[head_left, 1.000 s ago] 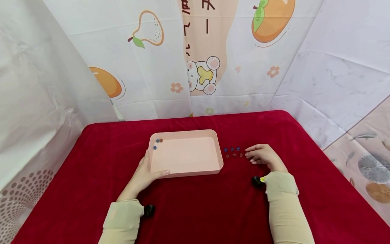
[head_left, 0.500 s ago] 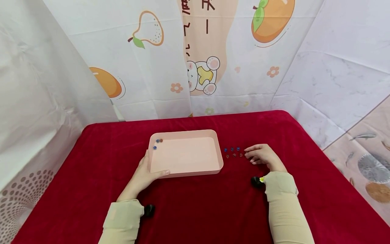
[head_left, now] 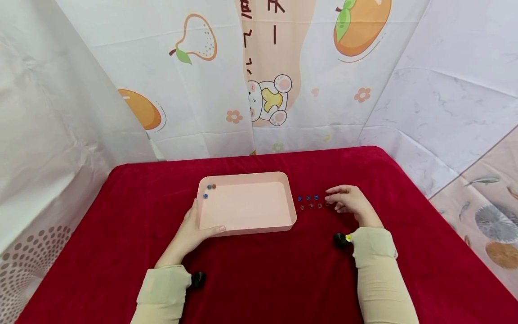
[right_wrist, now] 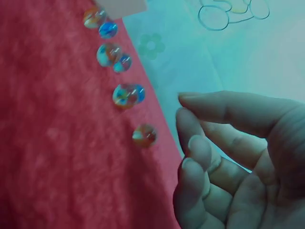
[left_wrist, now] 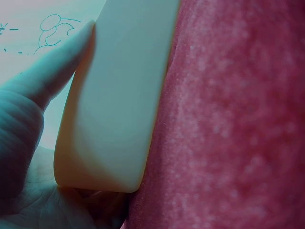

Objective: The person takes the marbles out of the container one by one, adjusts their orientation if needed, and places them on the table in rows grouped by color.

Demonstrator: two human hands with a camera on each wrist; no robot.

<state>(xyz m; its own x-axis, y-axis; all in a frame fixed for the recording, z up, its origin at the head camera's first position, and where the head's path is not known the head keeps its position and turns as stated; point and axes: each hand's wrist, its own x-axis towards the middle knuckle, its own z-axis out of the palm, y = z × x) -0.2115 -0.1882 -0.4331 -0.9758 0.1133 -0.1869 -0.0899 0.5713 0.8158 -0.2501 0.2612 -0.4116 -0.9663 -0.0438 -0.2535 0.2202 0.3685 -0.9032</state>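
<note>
A shallow pale pink tray (head_left: 247, 232) lies on the table, and my left hand (head_left: 190, 229) grips its near left corner. In the left wrist view the thumb (left_wrist: 62, 64) lies along the tray wall (left_wrist: 119, 95); the other fingers are mostly hidden. Two blue marbles, one of them a blue marble (head_left: 205, 196), and an orange-brown marble (head_left: 214, 186) sit inside at the far left. My right hand (head_left: 350, 200) hovers at the right end of two marble rows, its fingers loosely bent and holding nothing. Apart from the fingertips lies a reddish-orange glass marble (right_wrist: 145, 136).
Right of the tray, three blue marbles form the back row, including a blue marble (head_left: 308, 198). Several reddish marbles, among them a reddish marble (head_left: 311, 206), form the front row. A red velvet cloth (head_left: 263, 279) covers the table; a printed curtain (head_left: 202, 103) hangs behind.
My right hand has risen slightly and its fingers have loosened from the front row's end, where another reddish marble now shows. The left hand and the tray have stayed in place.
</note>
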